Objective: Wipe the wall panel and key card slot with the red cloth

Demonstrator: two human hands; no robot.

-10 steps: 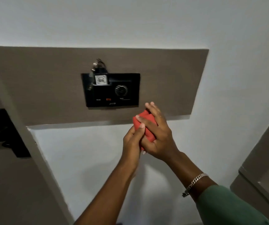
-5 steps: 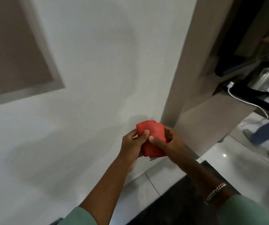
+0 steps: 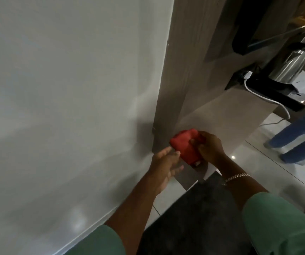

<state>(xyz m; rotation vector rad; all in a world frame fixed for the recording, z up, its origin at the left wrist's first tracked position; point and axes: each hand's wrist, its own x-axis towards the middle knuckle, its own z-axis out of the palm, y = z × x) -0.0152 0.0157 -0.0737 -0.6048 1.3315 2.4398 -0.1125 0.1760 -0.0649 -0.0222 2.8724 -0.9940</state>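
The folded red cloth (image 3: 185, 144) is held low in front of the white wall's corner. My right hand (image 3: 209, 149), with a silver bracelet on its wrist, grips the cloth's right side. My left hand (image 3: 164, 166) is just left of the cloth with its fingers spread and its fingertips at the cloth's lower edge. The wall panel and key card slot are out of view.
A white wall (image 3: 65, 107) fills the left. A wood-grain cabinet side (image 3: 183, 70) stands at the centre, with a steel kettle (image 3: 290, 63) and a white cable (image 3: 269, 100) on its shelf. Another person's jeans-clad legs (image 3: 299, 137) stand on the tiled floor at right. A dark mat (image 3: 194, 218) lies below.
The view has swung right and down, away from the panel. Both hands lowered with the cloth. My left hand has released its grip and opened; my right hand keeps holding the cloth.
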